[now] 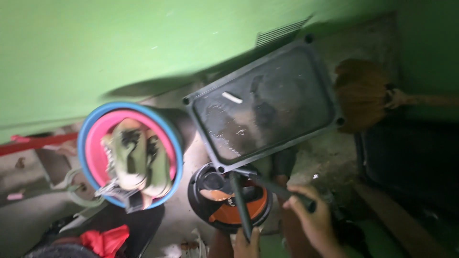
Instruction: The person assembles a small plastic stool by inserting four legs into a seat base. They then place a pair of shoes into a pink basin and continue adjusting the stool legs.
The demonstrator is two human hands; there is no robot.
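Gripping two dark rods over a black and orange tub

Holding onto a dark rod (282, 189) with your right hand (313, 217), you had the fingers curled fully round its lower end, the knuckles facing up. The rod ran up and to the left from that fist toward the bottom corner of a black rectangular tray (265, 102). Your left hand (246, 241) sat at the lower edge of the view, just left of the right one, and only its fingertips showed. They touched the bottom end of a second dark rod (240, 203), which stood nearly upright; whether they were closed round it you could not have told from this view. Both rods crossed above a round black tub (229, 198) with orange inside, and their upper ends met close to the tray's corner.

The tray leaned at a tilt against a green wall (119, 48), its shallow face dusty and wet-looking, with one small white strip (232, 97) lying near its upper left. No label was readable on it. To the left stood a round basin (130, 155), blue at the rim and pink inside, holding a pair of pale green sandals (136, 160). A brown broom head (361, 93) rested to the right of the tray. Red cloth (106, 239) lay at the lower left, well apart from your hands.
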